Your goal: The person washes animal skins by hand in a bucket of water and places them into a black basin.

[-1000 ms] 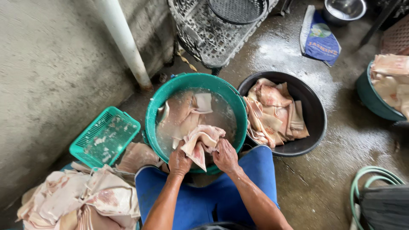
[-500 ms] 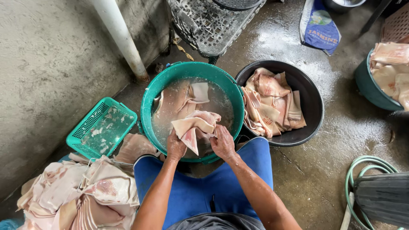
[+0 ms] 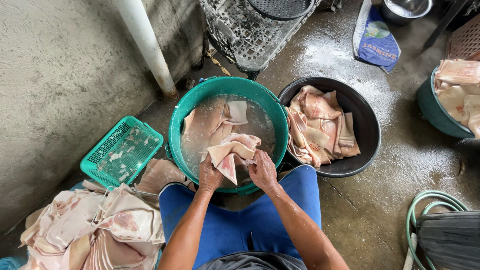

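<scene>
Both my hands hold one pale pink slab of raw pork skin (image 3: 231,150) above the near side of a green tub (image 3: 181,116). My left hand (image 3: 210,175) grips its lower left edge, and my right hand (image 3: 262,169) grips its right side. The tub holds cloudy water with more pink pieces soaking in it. Blue trousers cover my knees just below the tub.
A black tub (image 3: 367,125) of pork skin pieces sits right of the green one. A heap of pork skin (image 3: 95,230) lies at lower left beside a small green basket (image 3: 121,151). Grey crate (image 3: 255,30), white pipe (image 3: 146,45), blue bag (image 3: 376,40), another filled tub (image 3: 440,112) and hose (image 3: 430,205) surround me on wet concrete.
My hands have kept hold of the same piece, shifting it slightly over the water; the view has tilted a little.
</scene>
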